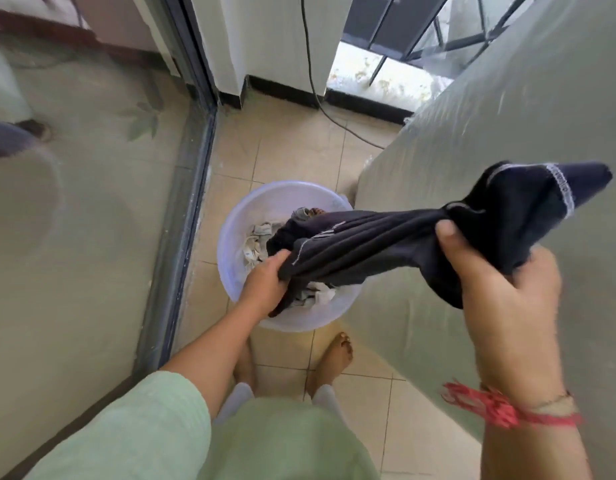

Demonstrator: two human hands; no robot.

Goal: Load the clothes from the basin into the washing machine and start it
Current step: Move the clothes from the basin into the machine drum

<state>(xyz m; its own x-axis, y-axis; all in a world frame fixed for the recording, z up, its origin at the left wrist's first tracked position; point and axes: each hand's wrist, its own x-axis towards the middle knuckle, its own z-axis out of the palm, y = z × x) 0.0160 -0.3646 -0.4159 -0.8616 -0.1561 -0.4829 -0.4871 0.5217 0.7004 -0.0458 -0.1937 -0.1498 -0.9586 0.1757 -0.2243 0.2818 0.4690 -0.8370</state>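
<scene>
A pale translucent basin (230, 237) stands on the tiled floor in front of my feet, holding several crumpled clothes (256, 242). A dark navy garment (386, 244) stretches from the basin up to the right. My left hand (265, 284) grips its lower end just over the basin. My right hand (504, 289), with a red thread on the wrist, grips its upper end, raised in front of a tall appliance wrapped in a grey-green plastic cover (490, 133), probably the washing machine. Its lid and controls are hidden.
A glass sliding door (92, 202) with a dark frame (182, 220) runs along the left. A black cable (320, 98) trails down the white wall and across the floor behind the basin. A railing (421, 32) closes the back. My bare feet (334, 358) stand just before the basin.
</scene>
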